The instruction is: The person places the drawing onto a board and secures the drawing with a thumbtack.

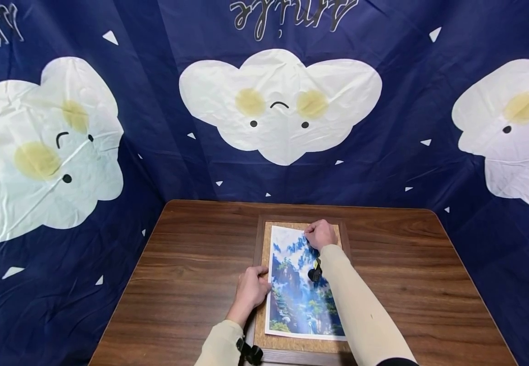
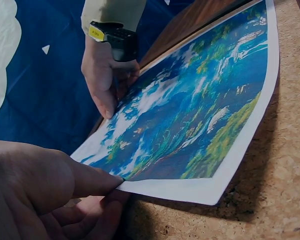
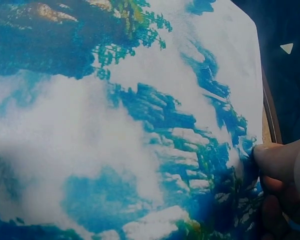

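A white-bordered print of blue mountains and mist [image 1: 291,284] lies over a framed cork board [image 1: 301,344] in the head view. My left hand [image 1: 251,287] pinches its left edge, the thumb on top and the fingers curled beneath, as the left wrist view shows. There, one corner of the paper stands off the cork and casts a shadow. At the far edge, my right hand [image 1: 321,234] pinches the print between thumb and fingers. The right wrist view shows the thumb [image 3: 277,160] against the picture side, with the other fingertips partly hidden behind the sheet.
The board's brown frame [image 1: 258,244] rests on a dark wood-grain table [image 1: 191,274]. Dark blue cloth with white clouds [image 1: 280,112] hangs around the table's back and sides. Small black cameras are strapped to both wrists, and the right sleeve [image 1: 360,305] covers the print's lower right side.
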Motion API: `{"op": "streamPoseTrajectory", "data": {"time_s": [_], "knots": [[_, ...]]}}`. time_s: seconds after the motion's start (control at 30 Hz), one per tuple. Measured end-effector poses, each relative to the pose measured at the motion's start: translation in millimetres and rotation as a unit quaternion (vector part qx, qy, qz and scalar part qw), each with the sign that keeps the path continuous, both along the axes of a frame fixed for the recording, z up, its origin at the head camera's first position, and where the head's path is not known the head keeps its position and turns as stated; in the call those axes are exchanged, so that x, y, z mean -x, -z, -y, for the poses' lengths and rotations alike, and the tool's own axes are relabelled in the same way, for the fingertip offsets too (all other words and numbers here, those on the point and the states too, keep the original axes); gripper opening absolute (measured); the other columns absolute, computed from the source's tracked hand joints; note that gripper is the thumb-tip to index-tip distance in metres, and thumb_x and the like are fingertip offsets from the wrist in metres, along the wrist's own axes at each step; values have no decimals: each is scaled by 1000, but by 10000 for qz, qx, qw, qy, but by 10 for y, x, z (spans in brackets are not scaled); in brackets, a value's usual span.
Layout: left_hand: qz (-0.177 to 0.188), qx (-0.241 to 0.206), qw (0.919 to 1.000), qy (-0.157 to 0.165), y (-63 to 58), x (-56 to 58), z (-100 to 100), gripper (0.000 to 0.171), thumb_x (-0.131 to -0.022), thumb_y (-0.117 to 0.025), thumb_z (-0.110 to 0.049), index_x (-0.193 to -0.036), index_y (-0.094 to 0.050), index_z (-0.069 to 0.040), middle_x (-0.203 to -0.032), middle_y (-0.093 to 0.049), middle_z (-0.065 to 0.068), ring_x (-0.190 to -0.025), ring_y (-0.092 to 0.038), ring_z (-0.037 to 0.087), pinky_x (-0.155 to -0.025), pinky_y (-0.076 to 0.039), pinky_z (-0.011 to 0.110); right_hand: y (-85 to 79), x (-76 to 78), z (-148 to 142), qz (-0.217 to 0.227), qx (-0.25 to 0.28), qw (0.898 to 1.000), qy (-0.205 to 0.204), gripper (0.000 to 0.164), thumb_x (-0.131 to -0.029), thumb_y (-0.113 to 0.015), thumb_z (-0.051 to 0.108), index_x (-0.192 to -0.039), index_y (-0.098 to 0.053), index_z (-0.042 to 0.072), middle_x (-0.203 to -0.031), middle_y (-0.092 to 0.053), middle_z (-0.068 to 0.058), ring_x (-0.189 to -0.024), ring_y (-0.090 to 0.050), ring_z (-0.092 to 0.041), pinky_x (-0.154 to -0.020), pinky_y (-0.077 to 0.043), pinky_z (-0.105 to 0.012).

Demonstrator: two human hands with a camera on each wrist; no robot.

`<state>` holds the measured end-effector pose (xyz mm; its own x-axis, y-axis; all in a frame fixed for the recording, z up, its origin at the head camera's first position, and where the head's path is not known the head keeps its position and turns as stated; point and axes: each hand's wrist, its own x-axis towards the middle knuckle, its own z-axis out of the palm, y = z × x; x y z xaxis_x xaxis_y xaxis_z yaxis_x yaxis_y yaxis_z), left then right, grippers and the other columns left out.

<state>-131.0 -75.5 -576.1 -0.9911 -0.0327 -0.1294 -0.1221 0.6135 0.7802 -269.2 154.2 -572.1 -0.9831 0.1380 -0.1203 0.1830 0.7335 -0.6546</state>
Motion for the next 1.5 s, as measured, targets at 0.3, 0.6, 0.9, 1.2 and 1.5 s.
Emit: {"op": "streamPoseTrajectory", "data": {"time_s": [0.3,0.6,0.9,1.2,1.5], "knots": [[-185,20,9998,63,15,3,10,43,-76,-83,5,-119,-76,2,-73,-75,3,-67,-71,14,-70,-57,37,18,6,11,41,45,9999,111,13,-92,-82,21,-78,-83,20,-93,-77,-1,-90,-68,-28,-86,-56,-53],[-145,-7,9999,94,14,0,3,43,-77,-82,5,-119,-75,3,-73,-75,4,-67,-71,15,-72,-58,38,58,19,9,60,201,9994,286,12,-90,-84,21,-78,-84,20,-95,-78,-1,-94,-68,-29,-91,-52,-56],[-178,7,9998,117,10,-4,0,43,-77,-83,5,-119,-75,3,-73,-75,4,-67,-71,15,-72,-58,38,32,-3,9,100,463,9979,433,9,-90,-84,19,-81,-84,17,-95,-78,-4,-98,-67,-31,-96,-49,-57],[-114,-14,9999,83,-13,-6,-4,43,-78,-83,4,-120,-75,3,-74,-75,4,-67,-71,14,-73,-58,38,27,-5,28,39,648,9965,519,7,-89,-84,18,-84,-84,14,-93,-78,-5,-97,-66,-31,-95,-47,-57],[-178,14,9998,103,-2,-6,-1,43,-77,-82,5,-120,-75,3,-74,-76,5,-68,-72,16,-73,-58,38,32,1,38,62,636,9957,678,7,-87,-85,18,-80,-84,16,-93,-78,-5,-98,-66,-32,-92,-47,-56]]}}
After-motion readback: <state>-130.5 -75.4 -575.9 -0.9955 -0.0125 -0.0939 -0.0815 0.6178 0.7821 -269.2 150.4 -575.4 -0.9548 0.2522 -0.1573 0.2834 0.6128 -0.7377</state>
